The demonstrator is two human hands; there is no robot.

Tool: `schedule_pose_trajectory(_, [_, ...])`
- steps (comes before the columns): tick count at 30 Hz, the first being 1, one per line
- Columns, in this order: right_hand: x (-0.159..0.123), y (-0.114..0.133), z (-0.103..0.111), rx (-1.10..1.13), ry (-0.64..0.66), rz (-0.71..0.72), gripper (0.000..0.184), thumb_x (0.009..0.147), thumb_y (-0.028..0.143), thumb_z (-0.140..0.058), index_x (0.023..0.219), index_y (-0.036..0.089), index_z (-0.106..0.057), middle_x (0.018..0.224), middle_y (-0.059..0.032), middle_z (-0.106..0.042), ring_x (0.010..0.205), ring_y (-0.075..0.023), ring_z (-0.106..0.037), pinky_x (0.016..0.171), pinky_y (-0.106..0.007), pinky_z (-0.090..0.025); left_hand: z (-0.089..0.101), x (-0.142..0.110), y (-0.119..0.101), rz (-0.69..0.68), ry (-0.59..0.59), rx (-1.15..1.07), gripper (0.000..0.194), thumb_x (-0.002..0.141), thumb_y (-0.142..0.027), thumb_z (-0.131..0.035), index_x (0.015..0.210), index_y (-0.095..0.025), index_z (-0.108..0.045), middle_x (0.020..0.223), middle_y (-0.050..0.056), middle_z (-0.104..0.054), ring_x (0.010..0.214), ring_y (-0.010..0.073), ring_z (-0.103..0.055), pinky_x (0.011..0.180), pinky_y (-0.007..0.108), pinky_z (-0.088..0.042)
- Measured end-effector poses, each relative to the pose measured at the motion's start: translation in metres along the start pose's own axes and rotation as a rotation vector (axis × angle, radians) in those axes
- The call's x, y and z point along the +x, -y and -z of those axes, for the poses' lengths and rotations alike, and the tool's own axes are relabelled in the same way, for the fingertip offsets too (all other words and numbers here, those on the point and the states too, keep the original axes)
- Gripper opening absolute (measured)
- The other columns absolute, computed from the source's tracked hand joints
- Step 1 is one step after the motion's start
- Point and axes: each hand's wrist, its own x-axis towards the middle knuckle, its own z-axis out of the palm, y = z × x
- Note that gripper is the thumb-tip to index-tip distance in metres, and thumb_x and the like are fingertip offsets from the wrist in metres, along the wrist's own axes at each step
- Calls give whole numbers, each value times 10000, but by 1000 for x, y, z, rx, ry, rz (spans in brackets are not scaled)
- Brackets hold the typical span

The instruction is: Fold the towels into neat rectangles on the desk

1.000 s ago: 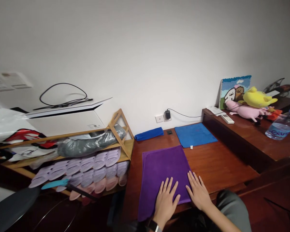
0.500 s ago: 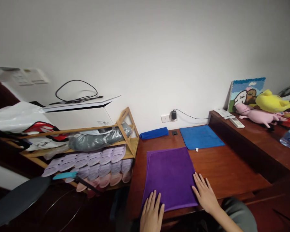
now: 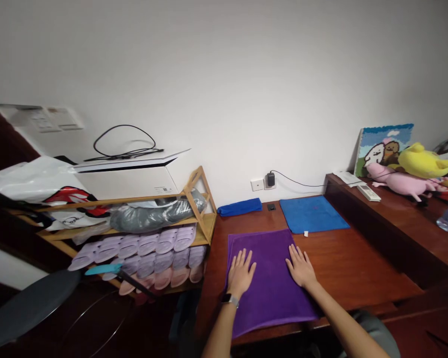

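Observation:
A purple towel [image 3: 271, 283], folded in layers, lies on the wooden desk [image 3: 351, 268] close to its front edge. My left hand [image 3: 242, 273] rests flat on the towel's left side, fingers stretched out. On the towel's right edge lies my right hand [image 3: 300, 266], also flat with fingers apart. Neither hand grips anything. Behind the purple towel, a blue towel [image 3: 313, 214] with a small white tag is spread at the back right. A rolled or narrowly folded dark blue cloth [image 3: 239, 207] sits along the wall at the back left.
Left of the desk stands a wooden rack [image 3: 205, 226] with lilac slippers [image 3: 147, 243] and a white box [image 3: 129, 180] on top. A raised ledge [image 3: 392, 214] on the right holds a remote [image 3: 369, 193], a pink plush [image 3: 401, 183] and a yellow plush [image 3: 425, 160]. A plugged-in adapter [image 3: 271, 178] trails a cable.
Both hands have slid forward over the purple towel, away from me. The left hand now lies well up its left side. The towel's near edge has shifted slightly to the right.

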Motion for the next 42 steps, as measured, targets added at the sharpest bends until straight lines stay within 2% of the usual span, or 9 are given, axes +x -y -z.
schedule_pose_trajectory(5, [7, 1, 7, -23, -41, -4, 669, 1055, 481, -258, 1610, 145, -421, 1668, -102, -409, 1550, -298, -341, 1260, -500, -226, -8, -23, 55, 85, -52, 35, 638, 1080, -498, -309, 1628, -178, -371, 1682, 143, -376, 1565, 278, -338, 1268, 513, -309])
schedule_pose_trajectory(8, [31, 6, 24, -26, -119, -47, 628, 1060, 418, -235, 1540, 140, -528, 1611, -124, -500, 1455, -301, -466, 1192, -475, -319, -9, -25, 53, 89, -74, 48, 633, 1076, -480, -319, 1616, -157, -389, 1671, 156, -396, 1561, 275, -346, 1271, 509, -309])
schedule_pose_trajectory(11, [61, 11, 36, -19, -101, -28, 615, 1059, 369, -229, 1567, 139, -489, 1640, -103, -463, 1470, -272, -449, 1182, -431, -333, -8, -25, 46, 102, -86, 69, 625, 1074, -452, -320, 1602, -130, -410, 1668, 162, -400, 1560, 274, -350, 1276, 494, -305])
schedule_pose_trajectory(17, [86, 9, 15, -18, -2, -39, 663, 1059, 394, -233, 1642, 91, -320, 1705, -103, -320, 1590, -242, -256, 1275, -434, -197, -3, -27, 51, 72, -97, 107, 605, 1053, -398, -345, 1580, -121, -452, 1650, 163, -432, 1540, 287, -390, 1274, 511, -313])
schedule_pose_trajectory(22, [88, 5, 2, -13, 8, -45, 706, 1055, 432, -225, 1655, 60, -248, 1731, -102, -222, 1605, -232, -214, 1296, -429, -159, 9, 19, 9, -30, -171, 100, 590, 1062, -333, -299, 1597, -114, -418, 1673, 142, -399, 1559, 259, -354, 1294, 500, -268])
schedule_pose_trajectory(27, [90, 5, 7, 4, 3, -35, 708, 1054, 436, -216, 1659, 69, -243, 1733, -90, -212, 1608, -225, -205, 1299, -422, -161, 11, 86, -37, -108, -31, 33, 608, 1079, -433, -282, 1604, -159, -420, 1687, 112, -377, 1575, 253, -318, 1291, 480, -270])
schedule_pose_trajectory(30, [89, 5, 9, 20, 0, -24, 700, 1054, 434, -225, 1656, 78, -266, 1724, -94, -246, 1608, -231, -206, 1301, -426, -160, 6, 97, -21, 0, 61, 47, 632, 1074, -468, -275, 1616, -170, -403, 1694, 119, -356, 1579, 272, -306, 1288, 495, -261])
schedule_pose_trajectory(37, [87, 5, 11, 38, 1, 22, 699, 1055, 447, -247, 1657, 92, -271, 1724, -94, -245, 1608, -221, -204, 1309, -433, -138, 6, 77, 56, 148, 86, 109, 691, 1063, -519, -247, 1642, -153, -341, 1720, 123, -284, 1599, 293, -242, 1289, 497, -224])
schedule_pose_trajectory(42, [88, 5, 7, 21, 1, 0, 706, 1048, 444, -261, 1660, 91, -258, 1731, -101, -220, 1609, -213, -201, 1309, -433, -134, 40, 74, 41, 112, -27, 12, 603, 1038, -440, -325, 1522, -146, -532, 1645, 158, -450, 1544, 321, -377, 1269, 535, -270])
